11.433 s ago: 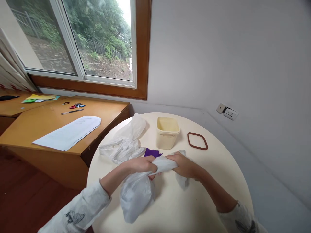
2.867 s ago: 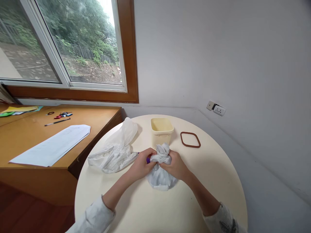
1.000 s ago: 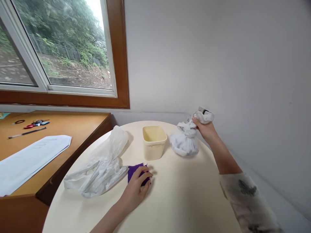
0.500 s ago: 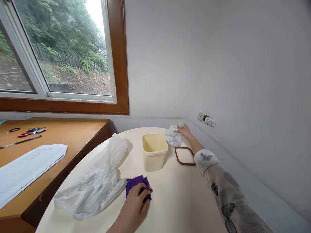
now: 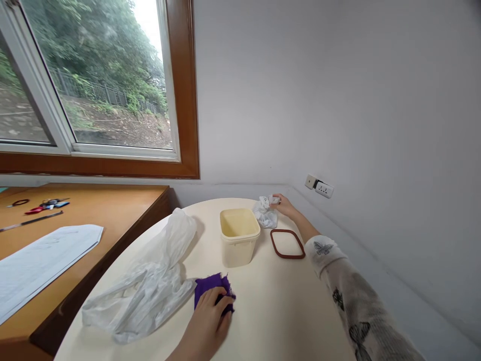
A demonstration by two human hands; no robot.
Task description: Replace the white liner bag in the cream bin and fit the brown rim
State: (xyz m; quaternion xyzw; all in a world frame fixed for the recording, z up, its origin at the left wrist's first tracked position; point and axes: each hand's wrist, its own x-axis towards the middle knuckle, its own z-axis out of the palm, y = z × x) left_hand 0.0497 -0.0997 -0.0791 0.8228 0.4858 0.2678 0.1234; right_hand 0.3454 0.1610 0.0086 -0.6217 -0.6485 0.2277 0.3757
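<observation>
My left hand [image 5: 211, 317] rests at the front of the round cream table [image 5: 278, 306], its fingers curled over a folded purple cloth [image 5: 205, 285] with frayed edges. Reaching to the far right side, my right hand [image 5: 285, 206] pinches the top of a small crumpled white plastic bag [image 5: 266, 216]. That bag sits just behind and to the right of a cream plastic tub [image 5: 237, 250], which stands upright and lidless between my hands. A brown-red rounded square frame [image 5: 287, 257] lies flat below my right forearm.
A large white plastic bag [image 5: 150, 296] spreads over the table's left part. On the wooden desk [image 5: 124, 200] at left lie papers [image 5: 48, 255], a dark thin stick [image 5: 32, 220] and small items. A wall socket [image 5: 323, 189] is at right.
My right hand has moved slightly lower, and the top of the small white bag has come down with it. My left hand stays on the purple cloth.
</observation>
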